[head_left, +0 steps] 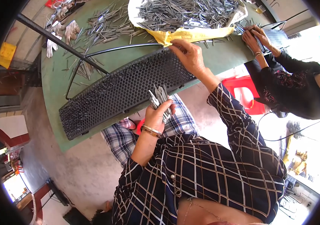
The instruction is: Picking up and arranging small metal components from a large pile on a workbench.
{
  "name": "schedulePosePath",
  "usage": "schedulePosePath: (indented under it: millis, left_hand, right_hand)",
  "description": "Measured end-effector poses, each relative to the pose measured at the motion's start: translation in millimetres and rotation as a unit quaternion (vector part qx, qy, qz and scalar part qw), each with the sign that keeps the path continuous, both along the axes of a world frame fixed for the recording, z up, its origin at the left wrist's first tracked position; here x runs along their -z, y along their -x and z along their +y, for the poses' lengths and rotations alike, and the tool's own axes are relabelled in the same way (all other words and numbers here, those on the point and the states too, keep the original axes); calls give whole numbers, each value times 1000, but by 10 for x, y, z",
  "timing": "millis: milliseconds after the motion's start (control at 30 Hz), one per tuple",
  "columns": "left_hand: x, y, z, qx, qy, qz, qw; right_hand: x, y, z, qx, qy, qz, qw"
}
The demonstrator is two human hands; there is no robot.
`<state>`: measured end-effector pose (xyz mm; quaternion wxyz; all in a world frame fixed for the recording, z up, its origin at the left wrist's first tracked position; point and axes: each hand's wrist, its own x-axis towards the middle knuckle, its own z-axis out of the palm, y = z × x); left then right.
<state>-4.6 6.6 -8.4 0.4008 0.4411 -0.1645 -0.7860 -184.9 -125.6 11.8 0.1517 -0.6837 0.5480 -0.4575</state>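
My left hand [156, 114] is closed around a bundle of thin grey strips [160, 95], which stick out above the fist and a little below it. In front of me, a long black panel [130, 88] full of round holes lies slanted on the table. Dark pieces stand in many holes toward its left end and along its far edge; the middle holes show bare. My right hand [192, 58] is over the panel's far right part, beside the yellow edge of a sack [193, 35]. Its thumb and fingers are drawn together in a pinch; whatever is between the tips is hidden.
A heap of grey strips [190, 15] fills the opened sack, and more lie loose on the green table [55, 93]. A black metal bar frame [66, 47] crosses at left, near gloves [72, 30]. At right, a co-worker's hands [255, 37] work by a red chair [244, 95].
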Motion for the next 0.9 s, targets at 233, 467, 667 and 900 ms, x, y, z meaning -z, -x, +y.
schedulePosePath:
  millis: [233,467,667,900]
  left_hand:
    - [-35,11,15,1,15,5,1000]
    - [-43,6,9,-7,30,16,999]
    - [-81,20,-26,-24,73,16,997]
    - [-83,59,-21,-15,38,0,999]
  right_hand:
    - [141,55,-29,-38,14,65,997]
    - [-60,24,154,-69,35,58,995]
    - [-286,-177,626,-190,-335,-92,918]
    - [-238,-15,504,-131,-336,-204,910]
